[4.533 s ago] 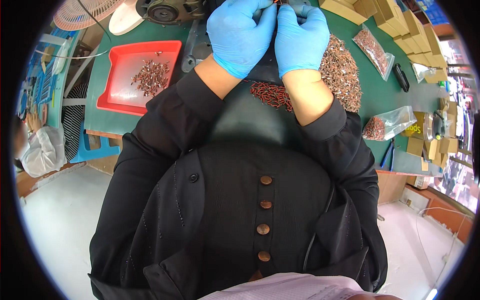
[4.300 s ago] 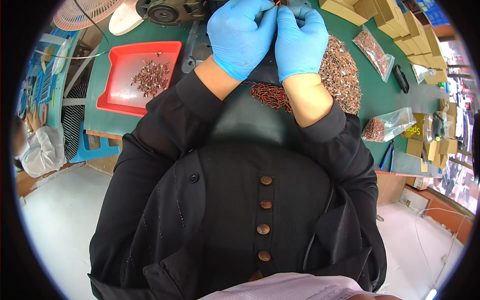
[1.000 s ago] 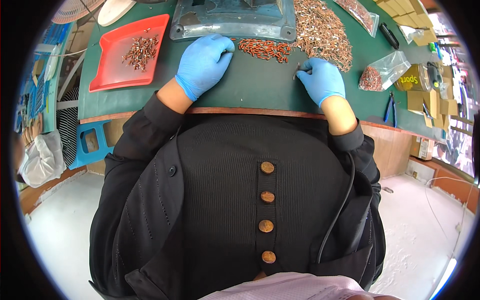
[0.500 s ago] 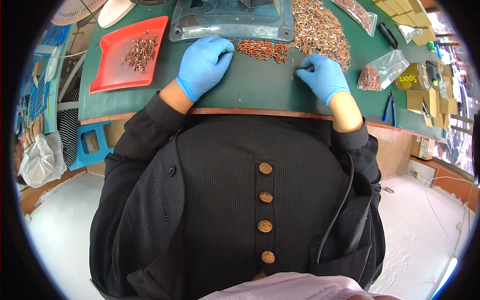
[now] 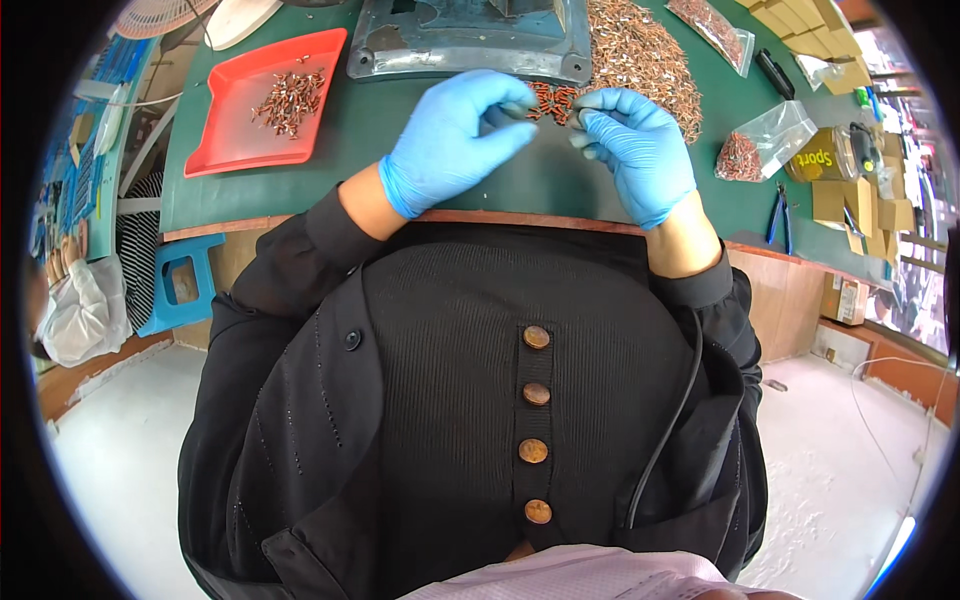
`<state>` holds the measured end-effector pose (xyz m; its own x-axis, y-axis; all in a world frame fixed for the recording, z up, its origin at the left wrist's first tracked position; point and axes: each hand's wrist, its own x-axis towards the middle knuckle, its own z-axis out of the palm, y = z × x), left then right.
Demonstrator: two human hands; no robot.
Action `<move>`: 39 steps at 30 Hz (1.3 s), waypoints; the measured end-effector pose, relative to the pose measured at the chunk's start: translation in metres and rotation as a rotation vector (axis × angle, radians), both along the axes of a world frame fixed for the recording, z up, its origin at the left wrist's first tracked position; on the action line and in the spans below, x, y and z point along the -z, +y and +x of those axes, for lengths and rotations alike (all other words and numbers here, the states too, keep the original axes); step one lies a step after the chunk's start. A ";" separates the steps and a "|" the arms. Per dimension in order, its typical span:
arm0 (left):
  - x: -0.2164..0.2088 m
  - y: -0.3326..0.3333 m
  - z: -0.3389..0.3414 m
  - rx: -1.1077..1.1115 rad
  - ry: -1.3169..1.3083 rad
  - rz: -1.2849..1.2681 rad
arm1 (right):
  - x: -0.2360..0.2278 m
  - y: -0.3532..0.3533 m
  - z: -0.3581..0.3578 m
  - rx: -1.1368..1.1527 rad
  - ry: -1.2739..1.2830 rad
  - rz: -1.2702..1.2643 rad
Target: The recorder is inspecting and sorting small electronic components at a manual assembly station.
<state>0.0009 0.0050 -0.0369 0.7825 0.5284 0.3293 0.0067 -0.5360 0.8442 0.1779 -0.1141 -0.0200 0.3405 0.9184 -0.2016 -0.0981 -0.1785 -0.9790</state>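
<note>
The left hand, in a thin blue glove (image 5: 455, 140), is at the left edge of a small pile of short, slim red-brown pieces (image 5: 548, 100). Its thumb and forefinger are spread apart, with a gap and nothing visible between them. The right hand, in a matching glove (image 5: 640, 150), is bent at the pile's right edge, fingertips close to the pieces; I cannot tell whether it pinches any. The 2 hands thus flank the pile, which lies on the green tabletop (image 5: 540, 185) just in front of a worn grey-blue metal machine base (image 5: 465, 62); that spot probably keeps the pieces within short reach of both hands.

Beyond the right hand, a large heap of copper-and-silver pieces (image 5: 650, 70) spreads beside the base, seemingly loose for easy picking. To the left, a shallow red plastic tray (image 5: 225, 125) holds a smaller scatter of similar pieces, its walls likely keeping them apart from the rest. Blue-handled pliers (image 5: 780, 218) lie near the table's right front edge.
</note>
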 end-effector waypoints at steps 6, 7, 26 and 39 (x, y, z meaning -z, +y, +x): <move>-0.011 -0.019 0.005 0.003 -0.049 -0.108 | 0.006 -0.002 -0.027 0.076 0.342 0.209; -0.012 -0.020 0.004 -0.005 -0.047 -0.163 | 0.008 -0.002 -0.031 0.068 0.311 0.245; -0.004 -0.019 -0.006 0.005 -0.045 -0.272 | 0.006 -0.005 -0.040 0.011 0.011 0.186; 0.005 0.049 -0.022 -0.277 0.105 -0.035 | 0.020 -0.001 -0.029 -0.067 -0.571 0.091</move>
